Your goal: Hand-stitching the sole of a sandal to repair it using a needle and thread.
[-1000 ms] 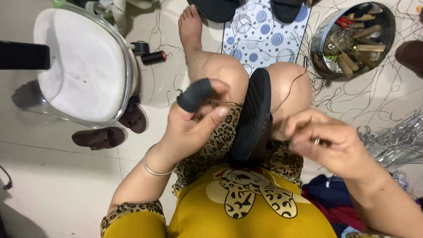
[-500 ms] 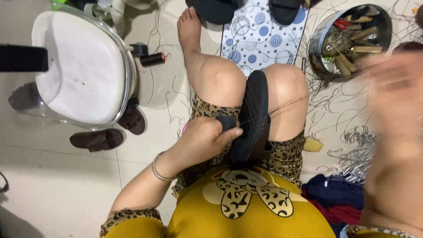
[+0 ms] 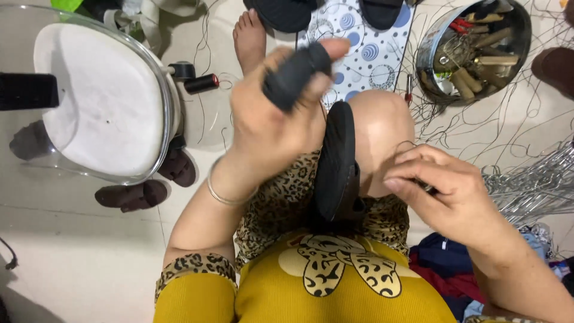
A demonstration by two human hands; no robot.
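The left hand (image 3: 269, 125) is raised, its grip closed around a dark strap piece (image 3: 296, 75) pinched between thumb and fingertips. The right hand (image 3: 454, 191) sits at four o'clock from it, its grip pressed together on a thin thread near the knee. Between the hands, a black sandal sole (image 3: 336, 164) stands on edge, clamped between the person's knees. At one o'clock lies a round metal tin of tools (image 3: 475, 48); at nine o'clock, a white stool (image 3: 98, 101) on the floor.
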